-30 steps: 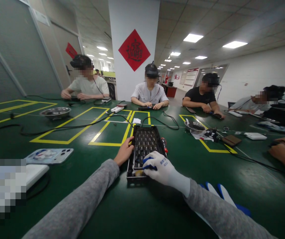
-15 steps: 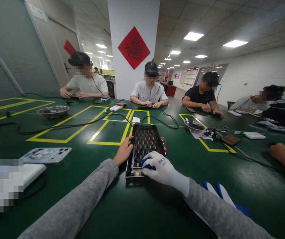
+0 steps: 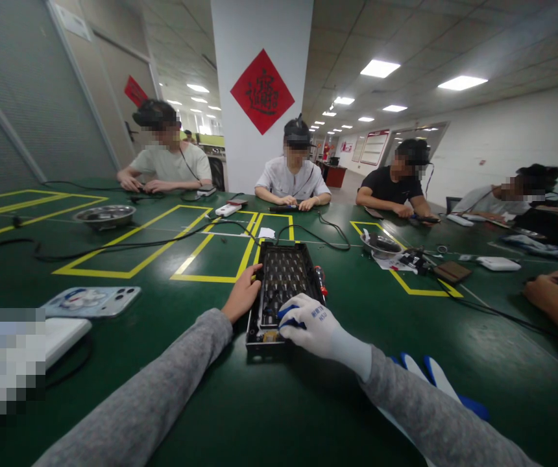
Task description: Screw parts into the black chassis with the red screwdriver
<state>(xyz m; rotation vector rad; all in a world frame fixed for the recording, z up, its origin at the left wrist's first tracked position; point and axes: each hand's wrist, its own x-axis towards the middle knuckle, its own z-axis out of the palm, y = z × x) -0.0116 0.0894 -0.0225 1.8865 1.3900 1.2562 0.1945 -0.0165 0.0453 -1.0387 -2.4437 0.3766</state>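
Note:
A black screwdriver bit case (image 3: 286,275) lies lengthwise in front of me, with rows of small metal bits inside. My bare left hand (image 3: 244,295) grips its left side, fingers at the edge. Over the case's near right corner is my right hand (image 3: 313,324), in a white glove with blue fingertips. Its fingers are curled and pressed together at the near end of the bit rows; whatever they may pinch is hidden. A small brownish patch (image 3: 270,336) shows in the case's near end. Just right of the case lies a red and dark object (image 3: 320,282), partly covered.
A spare white and blue glove (image 3: 442,383) lies by my right forearm. To the left are a phone (image 3: 91,301) and a white device (image 3: 67,337). Metal bowls (image 3: 104,217) and black cables (image 3: 162,245) rest on the green table (image 3: 201,415). Several people sit around it.
The fingers of my right hand have shifted very slightly at the near end of the case, and the brownish patch looks darker. My left hand and the case stay in place.

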